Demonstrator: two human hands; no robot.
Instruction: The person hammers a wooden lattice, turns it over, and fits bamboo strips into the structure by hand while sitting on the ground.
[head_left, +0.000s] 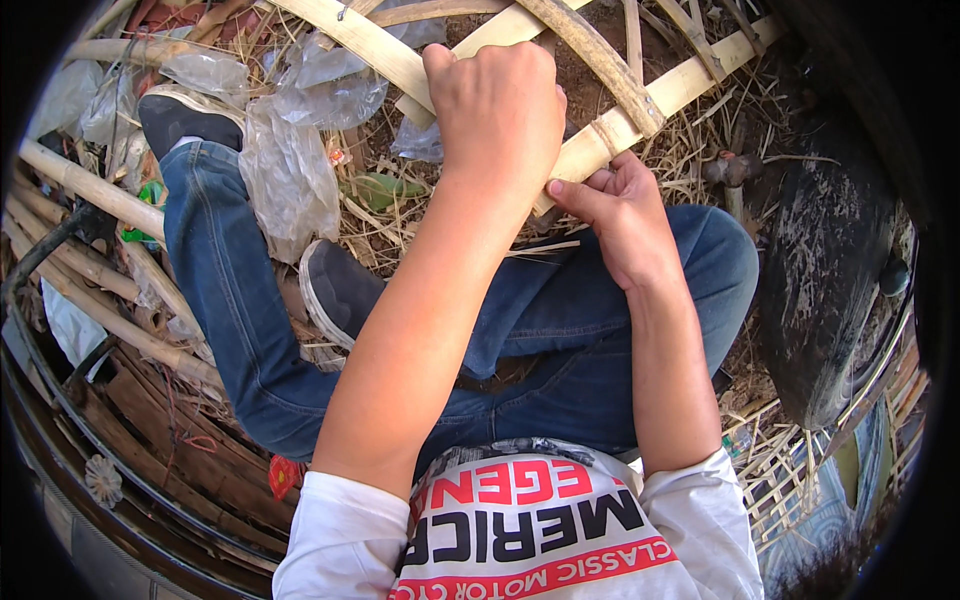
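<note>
My left hand [497, 110] is closed in a fist above crossing pale bamboo strips, its back toward me. The curled fingers hide whatever is in it. Just right of that wrist, my right hand [625, 215] pinches the near end of a flat split-bamboo strip [688, 92], thumb on the edge and fingers underneath. This strip slants up to the far right. A rounder brown bamboo piece [590, 60] meets it from above. Another pale strip [365, 45] runs from the top left toward the left fist. Together they form part of an open bamboo frame.
Crumpled clear plastic [290, 170] and straw litter lie on the ground beyond my legs. Bamboo poles [95, 190] are stacked at the left. A dark worn object [825, 290] stands at the right, with woven bamboo lattice [785, 480] below it. My bent legs [560, 300] are beneath my arms.
</note>
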